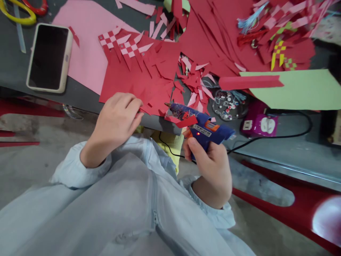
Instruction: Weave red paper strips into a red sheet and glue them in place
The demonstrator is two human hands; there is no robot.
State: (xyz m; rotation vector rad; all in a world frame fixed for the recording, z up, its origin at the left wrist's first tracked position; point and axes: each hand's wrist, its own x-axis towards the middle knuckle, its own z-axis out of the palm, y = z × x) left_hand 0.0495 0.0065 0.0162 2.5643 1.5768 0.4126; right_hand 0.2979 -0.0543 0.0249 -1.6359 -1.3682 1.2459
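Note:
My right hand (210, 160) is wrapped round the handle of a blue hot glue gun (204, 124) with a small red light lit. Its nozzle points left over the front edge of the red paper sheet (133, 83), and a folded red paper strip (186, 121) lies against its barrel. My left hand (117, 115) is closed at the sheet's front edge, thumb and fingers pinching a small piece of red paper (140, 111), mostly hidden. Beyond it, two woven pink-and-red checkered paper pieces (129, 49) with pointed tails rest on the sheet.
A phone (48, 57) and yellow-handled scissors (20, 17) are at the left. Red and pink scraps (194, 81), a dish of beads (229, 105), a purple power adapter (258, 122) and green paper (298, 89) lie rightward. A black cord (266, 138) trails from the glue gun.

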